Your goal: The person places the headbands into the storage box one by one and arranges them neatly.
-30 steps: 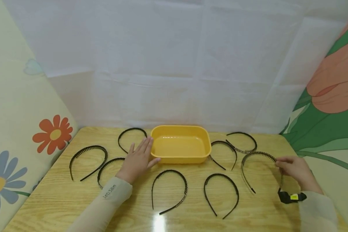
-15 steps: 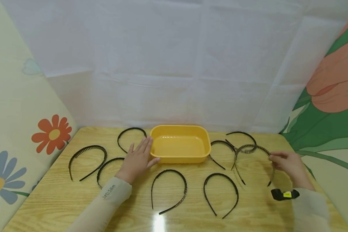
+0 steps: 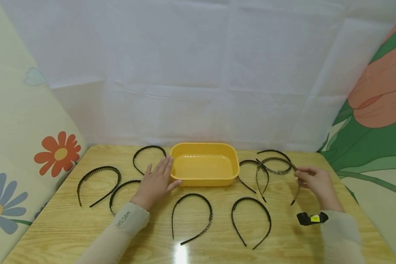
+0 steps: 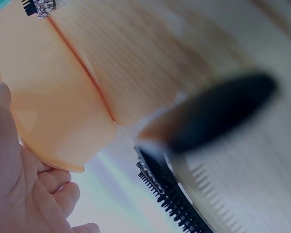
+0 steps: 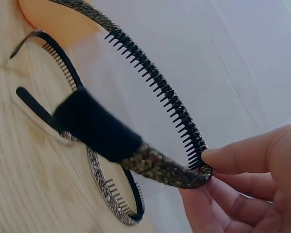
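My right hand (image 3: 316, 185) pinches a glittery toothed headband (image 5: 157, 77) between thumb and fingers, by one side. Held above the table, this headband overlaps a headband (image 3: 274, 150) lying at the back right and another (image 3: 250, 161) beside the yellow plastic basin (image 3: 204, 182). My left hand (image 3: 155, 181) touches the basin's left end, its fingers straight and the thumb near the front corner. In the left wrist view, the fingertips lie against the basin's wall (image 4: 63, 107). The basin's visible inside holds nothing.
Several headbands lie on the wooden table (image 3: 145, 234): one at far left (image 3: 100, 168), one (image 3: 127, 182) partly under my left arm, one (image 3: 150, 147) behind that hand, and two in front (image 3: 193, 194) (image 3: 250, 199). A white cloth (image 3: 198, 73) hangs behind.
My right hand has moved left and slightly away from me, carrying the headband over the ones at the back right, toward the basin. The left hand stays at the basin.
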Tool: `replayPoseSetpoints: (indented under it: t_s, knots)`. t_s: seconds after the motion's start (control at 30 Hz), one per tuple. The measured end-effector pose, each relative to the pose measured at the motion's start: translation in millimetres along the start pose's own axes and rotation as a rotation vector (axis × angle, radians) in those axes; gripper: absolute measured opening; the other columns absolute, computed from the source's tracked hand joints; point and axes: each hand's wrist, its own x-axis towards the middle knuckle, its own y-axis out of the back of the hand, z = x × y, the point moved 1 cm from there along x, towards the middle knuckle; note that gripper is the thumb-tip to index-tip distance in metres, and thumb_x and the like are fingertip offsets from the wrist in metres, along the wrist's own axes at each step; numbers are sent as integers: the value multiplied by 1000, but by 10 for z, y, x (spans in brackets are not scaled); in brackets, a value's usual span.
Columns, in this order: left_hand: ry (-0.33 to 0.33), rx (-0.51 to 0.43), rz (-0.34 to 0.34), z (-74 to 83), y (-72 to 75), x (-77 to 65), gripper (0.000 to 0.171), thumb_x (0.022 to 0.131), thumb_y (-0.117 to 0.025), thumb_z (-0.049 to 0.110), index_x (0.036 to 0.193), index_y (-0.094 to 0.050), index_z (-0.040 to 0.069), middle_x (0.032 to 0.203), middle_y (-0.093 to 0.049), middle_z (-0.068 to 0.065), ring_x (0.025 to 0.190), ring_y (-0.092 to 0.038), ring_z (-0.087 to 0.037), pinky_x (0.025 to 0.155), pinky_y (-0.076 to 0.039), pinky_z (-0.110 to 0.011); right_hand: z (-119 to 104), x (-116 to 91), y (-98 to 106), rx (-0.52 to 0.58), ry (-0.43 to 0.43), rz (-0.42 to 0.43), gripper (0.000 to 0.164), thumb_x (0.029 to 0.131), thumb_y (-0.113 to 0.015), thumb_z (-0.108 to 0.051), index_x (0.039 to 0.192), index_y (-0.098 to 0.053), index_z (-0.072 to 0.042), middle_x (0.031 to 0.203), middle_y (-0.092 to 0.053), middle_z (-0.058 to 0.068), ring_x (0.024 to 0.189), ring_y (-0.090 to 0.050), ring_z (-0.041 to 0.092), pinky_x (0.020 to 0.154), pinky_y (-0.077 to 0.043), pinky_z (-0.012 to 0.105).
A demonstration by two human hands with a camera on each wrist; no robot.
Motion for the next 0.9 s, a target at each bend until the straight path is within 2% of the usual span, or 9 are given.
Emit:
replayPoseSetpoints:
  t_s: [0.17,0.33,0.67,0.8,0.9]
  knots:
    - [-8,0,8,0,8,1,86,102,-54,51,158,-21,-6,164,-23,-23,151,-24,-39,119,-17,-67,-62,14,-87,-11,9,12,43,103,-60,-18,135,-57,11,97,-73,5,77,-68,6,72,-60,21]
    - [-6,3,9,1,13,1,86,103,-53,52,158,-21,-6,164,-24,-24,151,-23,-39,119,-18,-67,-141,24,-183,-12,37,18,43,103,-61,-20,135,-58,8,111,-71,18,79,-69,7,72,-60,21]
    - [-10,4,7,-7,4,14,86,103,-52,52,158,-21,-6,164,-23,-23,151,-23,-39,119,-17,-67,-316,78,-375,3,43,20,39,102,-62,-20,132,-63,4,106,-72,15,82,-69,15,73,-59,22]
    - [-11,8,9,-15,-6,13,86,103,-52,51,158,-21,-6,164,-23,-23,151,-24,-39,119,-17,-67,-378,94,-442,29,56,7,37,101,-64,-19,131,-64,3,101,-73,7,83,-70,17,72,-60,22]
    - [-11,9,8,-18,-9,14,86,103,-52,52,158,-21,-7,164,-23,-23,151,-24,-39,119,-17,-67,-429,96,-488,47,64,-1,36,101,-64,-17,130,-64,4,102,-73,9,81,-70,17,72,-60,23]
